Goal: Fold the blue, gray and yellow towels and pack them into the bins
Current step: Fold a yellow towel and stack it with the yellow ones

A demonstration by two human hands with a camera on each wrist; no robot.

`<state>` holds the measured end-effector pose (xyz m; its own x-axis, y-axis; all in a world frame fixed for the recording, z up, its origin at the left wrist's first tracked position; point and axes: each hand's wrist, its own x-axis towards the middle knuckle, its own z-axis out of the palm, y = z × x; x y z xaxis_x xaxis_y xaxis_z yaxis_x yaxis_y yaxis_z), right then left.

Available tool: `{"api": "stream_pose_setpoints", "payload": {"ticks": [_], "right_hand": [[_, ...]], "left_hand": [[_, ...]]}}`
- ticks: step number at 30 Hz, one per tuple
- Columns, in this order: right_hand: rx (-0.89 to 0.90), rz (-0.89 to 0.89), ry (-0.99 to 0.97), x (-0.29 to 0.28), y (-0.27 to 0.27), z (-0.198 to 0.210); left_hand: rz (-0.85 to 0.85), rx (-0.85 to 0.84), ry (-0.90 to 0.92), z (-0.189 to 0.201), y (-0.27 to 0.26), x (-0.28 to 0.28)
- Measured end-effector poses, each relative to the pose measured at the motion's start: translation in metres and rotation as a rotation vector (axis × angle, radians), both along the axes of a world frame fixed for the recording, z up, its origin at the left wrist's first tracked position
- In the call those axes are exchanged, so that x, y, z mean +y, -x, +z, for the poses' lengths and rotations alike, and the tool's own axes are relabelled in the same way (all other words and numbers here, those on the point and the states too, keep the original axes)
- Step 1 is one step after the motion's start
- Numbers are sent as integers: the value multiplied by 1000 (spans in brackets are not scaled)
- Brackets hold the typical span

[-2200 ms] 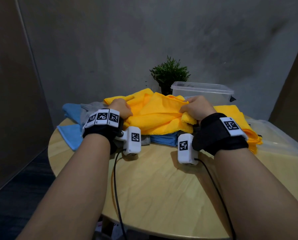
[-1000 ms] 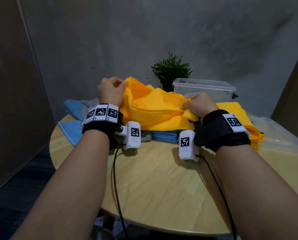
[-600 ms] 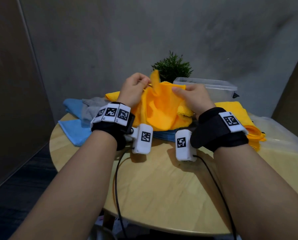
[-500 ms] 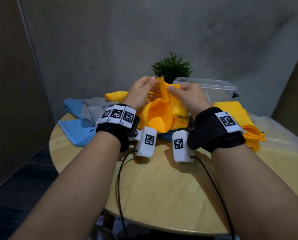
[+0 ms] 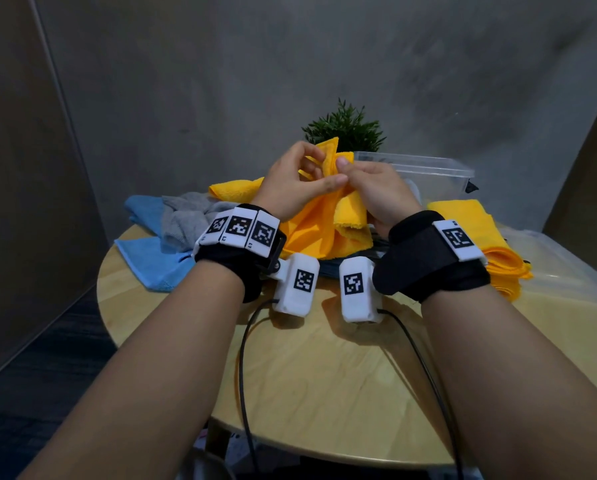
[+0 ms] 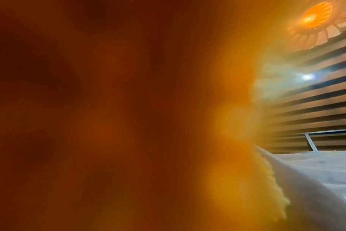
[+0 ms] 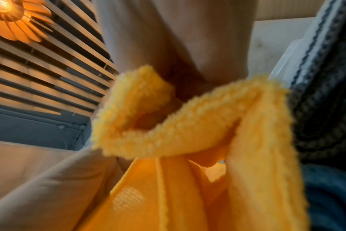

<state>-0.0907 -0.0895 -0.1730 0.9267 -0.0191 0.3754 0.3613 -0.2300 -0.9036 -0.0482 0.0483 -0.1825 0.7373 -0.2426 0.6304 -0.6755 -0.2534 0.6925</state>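
Observation:
Both hands hold one yellow towel point(image 5: 328, 220) lifted above the back of the round table point(image 5: 324, 375). My left hand point(image 5: 297, 181) pinches its upper corner, and my right hand point(image 5: 366, 181) pinches the cloth right beside it, fingertips nearly touching. The towel hangs bunched below the hands. In the right wrist view the yellow towel point(image 7: 188, 140) fills the middle under my fingers. The left wrist view is almost wholly covered by blurred yellow towel point(image 6: 227, 125). A blue towel point(image 5: 151, 258) and a gray towel point(image 5: 186, 220) lie crumpled at the left.
A clear plastic bin point(image 5: 425, 174) stands behind the hands, next to a small potted plant point(image 5: 345, 129). Another yellow towel point(image 5: 491, 244) lies folded at the right, beside a clear lid or bin point(image 5: 567, 271). More blue cloth point(image 5: 328, 268) lies under the held towel.
The hands have lifted the yellow towel off the pile and come together. The left hand swung its corner rightward and up to meet the right hand's pinch.

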Motion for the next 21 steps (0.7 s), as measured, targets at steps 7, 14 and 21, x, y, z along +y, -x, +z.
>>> {"api": "stream_pose_setpoints", "payload": {"ticks": [7, 14, 21], "right_hand": [[0, -76, 17, 2, -7, -2], [-81, -71, 62, 7, -9, -5], [-46, -184, 23, 8, -13, -2]], "left_hand": [[75, -101, -75, -2, -5, 1], [56, -78, -37, 1, -3, -4], [-32, -104, -95, 1, 5, -4]]}}
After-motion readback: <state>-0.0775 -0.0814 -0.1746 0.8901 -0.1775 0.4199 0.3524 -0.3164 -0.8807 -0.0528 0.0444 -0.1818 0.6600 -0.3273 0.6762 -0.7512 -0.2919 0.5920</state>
